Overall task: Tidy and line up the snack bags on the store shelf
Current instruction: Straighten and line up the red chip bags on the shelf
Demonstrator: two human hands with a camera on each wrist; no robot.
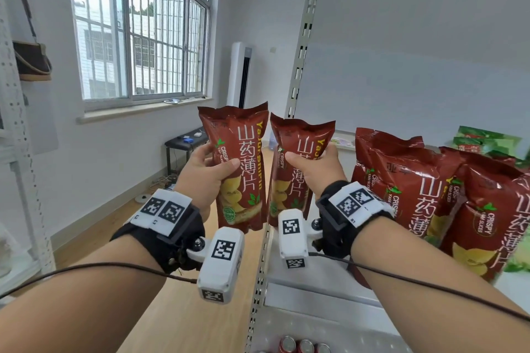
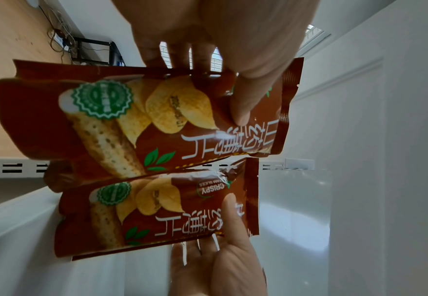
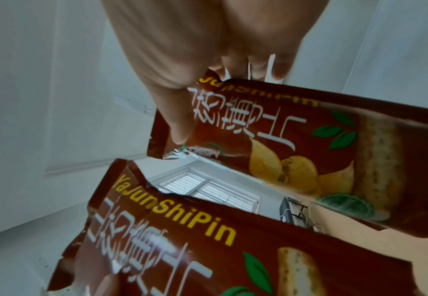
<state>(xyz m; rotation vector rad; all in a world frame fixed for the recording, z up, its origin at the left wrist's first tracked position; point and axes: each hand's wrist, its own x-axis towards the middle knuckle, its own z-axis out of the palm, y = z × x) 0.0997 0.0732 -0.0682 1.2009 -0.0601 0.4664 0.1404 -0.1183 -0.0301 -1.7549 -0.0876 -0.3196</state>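
Observation:
Each of my hands holds one red-brown yam-crisp bag upright, side by side, just left of the shelf. My left hand (image 1: 208,170) grips the left bag (image 1: 243,175) at mid-height, thumb across its front. My right hand (image 1: 317,169) grips the right bag (image 1: 286,189) the same way. The left wrist view shows my left hand (image 2: 243,96) with its thumb on the left bag (image 2: 132,120), and below it the right bag (image 2: 152,216). In the right wrist view my right hand (image 3: 182,112) holds the right bag (image 3: 296,144), with the left bag (image 3: 182,250) beneath. Several matching bags (image 1: 424,198) stand on the white shelf (image 1: 315,281).
Green snack bags (image 1: 487,140) stand behind the red ones at the far right. A slotted white shelf upright (image 1: 298,71) rises between my two held bags. Red cans (image 1: 304,346) sit on a lower shelf. To the left are wooden floor, a barred window and a black bench (image 1: 183,143).

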